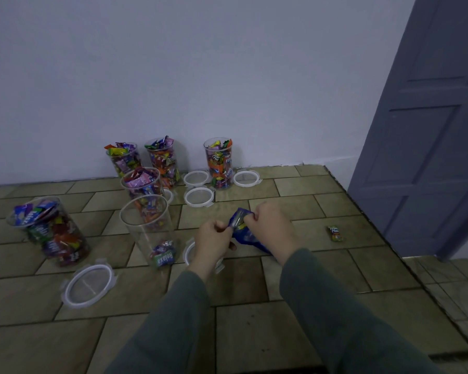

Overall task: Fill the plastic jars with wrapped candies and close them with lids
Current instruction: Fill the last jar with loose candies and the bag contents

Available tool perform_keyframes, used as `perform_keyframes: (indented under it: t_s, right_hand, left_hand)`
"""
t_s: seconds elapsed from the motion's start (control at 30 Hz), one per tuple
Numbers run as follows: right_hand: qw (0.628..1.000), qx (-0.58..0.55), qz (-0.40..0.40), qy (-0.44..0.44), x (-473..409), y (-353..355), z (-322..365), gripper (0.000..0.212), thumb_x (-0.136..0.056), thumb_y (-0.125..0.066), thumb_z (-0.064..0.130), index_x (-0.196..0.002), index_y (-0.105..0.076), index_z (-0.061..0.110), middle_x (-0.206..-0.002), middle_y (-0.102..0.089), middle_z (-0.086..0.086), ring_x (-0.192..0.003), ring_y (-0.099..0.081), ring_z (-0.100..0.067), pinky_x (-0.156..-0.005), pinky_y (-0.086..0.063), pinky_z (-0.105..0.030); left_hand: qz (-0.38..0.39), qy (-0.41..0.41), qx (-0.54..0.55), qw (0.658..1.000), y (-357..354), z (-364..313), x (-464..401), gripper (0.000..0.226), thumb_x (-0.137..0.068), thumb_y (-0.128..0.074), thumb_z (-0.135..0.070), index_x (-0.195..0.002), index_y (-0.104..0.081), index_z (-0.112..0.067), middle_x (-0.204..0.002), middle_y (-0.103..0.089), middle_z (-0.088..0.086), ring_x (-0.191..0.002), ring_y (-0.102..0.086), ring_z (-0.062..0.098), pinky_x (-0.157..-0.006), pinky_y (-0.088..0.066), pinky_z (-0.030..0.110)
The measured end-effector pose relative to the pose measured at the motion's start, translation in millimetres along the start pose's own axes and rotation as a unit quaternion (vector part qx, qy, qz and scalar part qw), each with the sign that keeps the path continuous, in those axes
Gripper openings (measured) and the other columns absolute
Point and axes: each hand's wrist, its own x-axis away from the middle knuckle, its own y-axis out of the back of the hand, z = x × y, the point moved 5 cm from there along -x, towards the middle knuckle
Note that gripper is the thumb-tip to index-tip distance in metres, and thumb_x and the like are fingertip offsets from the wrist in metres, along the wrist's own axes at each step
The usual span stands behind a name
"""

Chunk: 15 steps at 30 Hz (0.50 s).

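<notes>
Both of my hands hold a blue candy bag (pixel 243 233) above the tiled floor; my left hand (pixel 212 240) pinches its left edge and my right hand (pixel 270 225) grips its top. Just left stands a clear plastic jar (pixel 149 228), uncovered, with a few wrapped candies at the bottom. Several uncovered jars full of candies stand around: one at the left (pixel 52 233), one behind the near jar (pixel 142 184), and three by the wall (pixel 125 159) (pixel 165 160) (pixel 220 163). A lid (pixel 192 249) lies partly hidden under my left hand.
More clear lids lie on the floor: one front left (pixel 88 283), others near the wall (pixel 197 178) (pixel 199 197) (pixel 247 178). A loose wrapped candy (pixel 335 233) lies to the right. A grey door (pixel 427 130) stands at the right, above a step down.
</notes>
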Motion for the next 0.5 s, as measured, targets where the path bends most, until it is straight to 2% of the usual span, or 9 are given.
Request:
perform_keyframes:
  t_s: [0.1, 0.2, 0.27, 0.33, 0.4, 0.5]
  right_hand:
    - [1.000, 0.003, -0.001, 0.011, -5.8, -10.1, 0.7, 0.026, -0.094, -0.051, 0.023, -0.070, -0.047, 0.013, -0.073, -0.047, -0.001, -0.059, -0.044, -0.011, -0.048, -0.031, -0.021]
    - [1.000, 0.006, -0.001, 0.026, -12.9, -23.3, 1.0, 0.034, -0.096, -0.050, 0.028, -0.066, -0.046, 0.013, -0.082, -0.051, -0.005, -0.068, -0.054, -0.019, -0.060, -0.047, -0.031]
    - [0.999, 0.028, -0.002, 0.040, -14.6, -33.1, 1.1, 0.037, -0.097, -0.049, 0.030, -0.065, -0.047, 0.011, -0.095, -0.052, -0.009, -0.076, -0.059, -0.024, -0.067, -0.050, -0.033]
    - [0.998, 0.040, 0.004, 0.047, -13.8, -43.7, 0.4, 0.040, -0.097, -0.049, 0.030, -0.061, -0.045, 0.013, -0.102, -0.050, -0.009, -0.080, -0.061, -0.026, -0.071, -0.051, -0.033]
    - [0.997, 0.047, 0.009, 0.053, -11.0, -54.6, -0.8, 0.037, -0.097, -0.050, 0.031, -0.064, -0.052, 0.013, -0.105, -0.051, -0.007, -0.082, -0.061, -0.024, -0.078, -0.053, -0.037]
    - [0.994, 0.074, -0.011, 0.076, -7.7, -65.3, 0.0, 0.033, -0.097, -0.048, 0.032, -0.079, -0.064, 0.008, -0.101, -0.055, -0.008, -0.084, -0.058, -0.022, -0.082, -0.052, -0.041]
  left_hand:
    - [0.000, -0.050, -0.002, 0.999, 2.3, -0.1, 12.4, 0.014, -0.096, -0.058, -0.027, -0.094, -0.061, -0.014, -0.086, -0.069, 0.003, -0.058, -0.062, 0.010, -0.051, -0.044, 0.019]
    - [-0.086, -0.183, -0.077, 0.976, 27.9, -5.7, 34.1, 0.011, -0.095, -0.057, -0.032, -0.094, -0.062, -0.022, -0.086, -0.062, -0.009, -0.076, -0.058, 0.007, -0.066, -0.046, 0.023]
    - [-0.174, -0.325, -0.156, 0.916, 50.7, -14.7, 52.6, 0.011, -0.094, -0.057, -0.030, -0.093, -0.062, -0.020, -0.090, -0.056, -0.007, -0.084, -0.054, 0.009, -0.072, -0.044, 0.026]
    - [-0.280, -0.401, -0.220, 0.844, 71.7, -19.3, 66.6, 0.021, -0.088, -0.059, -0.036, -0.099, -0.062, -0.018, -0.104, -0.052, 0.002, -0.098, -0.050, 0.020, -0.083, -0.037, 0.028]
    - [-0.365, -0.379, -0.225, 0.820, 92.0, -16.7, 69.6, 0.038, -0.081, -0.064, -0.042, -0.110, -0.056, -0.020, -0.122, -0.042, 0.010, -0.114, -0.043, 0.030, -0.094, -0.032, 0.036]
    - [-0.402, -0.280, -0.179, 0.853, 113.9, -3.5, 61.4, 0.070, -0.076, -0.074, -0.047, -0.131, -0.038, -0.022, -0.143, -0.024, 0.014, -0.133, -0.028, 0.036, -0.106, -0.026, 0.050]
